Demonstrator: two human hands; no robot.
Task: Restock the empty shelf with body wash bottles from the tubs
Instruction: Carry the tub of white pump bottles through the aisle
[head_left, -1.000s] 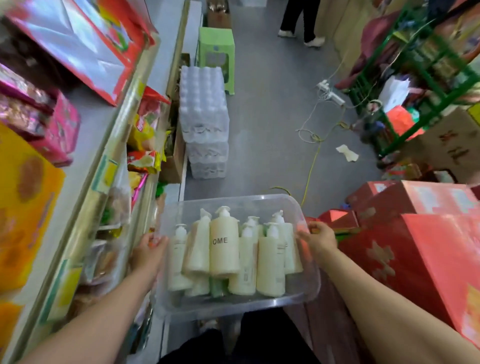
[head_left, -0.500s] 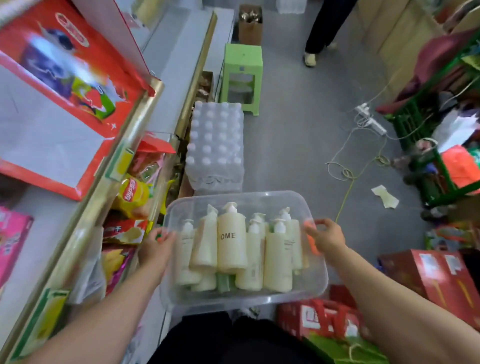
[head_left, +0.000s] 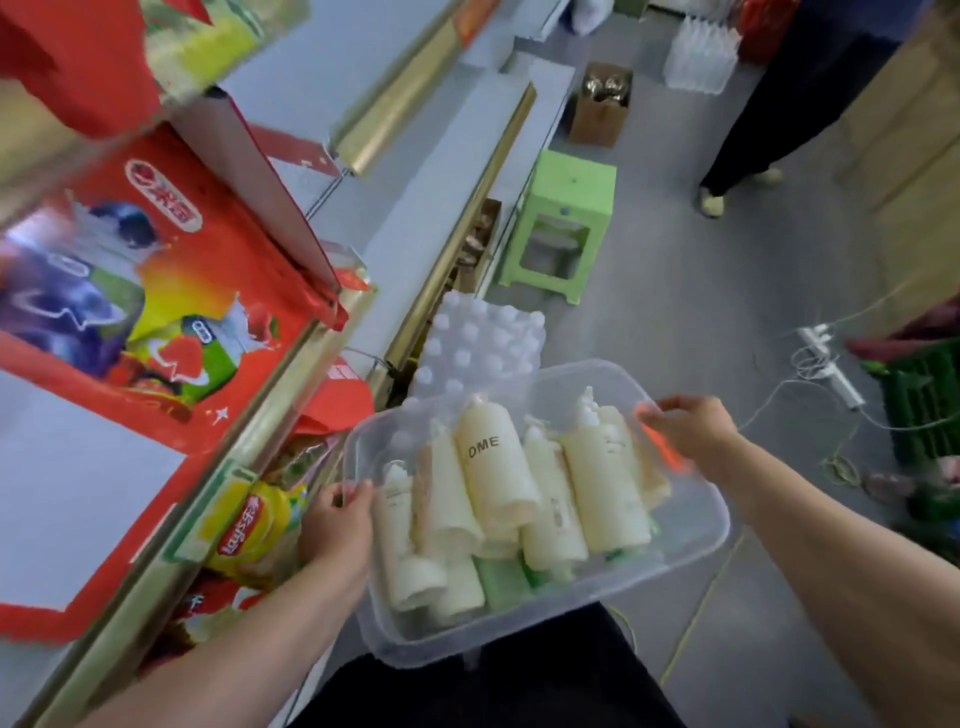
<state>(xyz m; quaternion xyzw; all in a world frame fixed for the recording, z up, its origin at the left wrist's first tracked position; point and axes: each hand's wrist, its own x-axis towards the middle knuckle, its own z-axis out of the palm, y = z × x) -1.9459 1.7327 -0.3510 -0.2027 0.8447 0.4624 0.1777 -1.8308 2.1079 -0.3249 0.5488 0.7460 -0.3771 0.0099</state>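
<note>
- Grey shop floor (head_left: 675, 322) runs down an aisle. Gold-edged shelving (head_left: 332, 374) on the left carries red gift boxes (head_left: 171, 332) and snack packs (head_left: 249, 525). Further on, a wrapped pack of water bottles (head_left: 483, 338) and a green stool (head_left: 563, 223) stand against it.
- A clear plastic tub (head_left: 698, 540) is held in the air at the person's waist, just beside the shelving and askew in the view.
- The left hand (head_left: 337, 525) grips the tub's left rim with its fingers curled over the edge. The right hand (head_left: 691, 431) grips the far right rim the same way. Neither holds anything else.
- Inside lie the body wash bottles (head_left: 496, 483): cream-white pump bottles, packed close and leaning on one another, pump heads pointing away from the person. One shows the letters "OME". Something green (head_left: 498, 577) lies under them, too blurred to name.
- Judging by how full it is, the tub is probably fairly heavy, and its thin walls may flex, so a grip on both rims suits it.
- The smooth bottles could slide towards the low side if the tub tips.
- Each bottle looks stiff enough to lift by its body rather than by the pump.
- Which shelf is due for restocking I cannot tell.
</note>
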